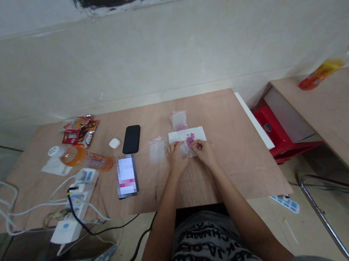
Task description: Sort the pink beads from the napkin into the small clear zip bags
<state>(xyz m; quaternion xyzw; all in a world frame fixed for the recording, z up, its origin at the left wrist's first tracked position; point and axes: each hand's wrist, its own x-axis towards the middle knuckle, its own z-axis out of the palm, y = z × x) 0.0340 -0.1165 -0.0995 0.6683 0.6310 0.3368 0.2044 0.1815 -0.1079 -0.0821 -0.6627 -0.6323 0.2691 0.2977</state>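
Observation:
A white sheet of paper (199,132) lies on the wooden table with a small pile of pink beads (190,138) on it. My left hand (176,157) rests at the sheet's left edge, its fingers closed on what looks like a small clear plastic bag (183,149). Close to that bag, my right hand (204,151) is pinched at the near side of the beads; whatever is between its fingertips is too small to make out. Behind the paper lies a clear zip bag (179,119) with pink beads in its lower part. Flat clear zip bags (158,149) are left of my left hand.
Left of the hands lie a black phone (131,139), a lit phone (126,176), a white case (114,143), an orange drink bottle (88,158), snack packets (81,131) and a power strip (75,205) with cables. A red stool (272,130) stands right of the table (243,168).

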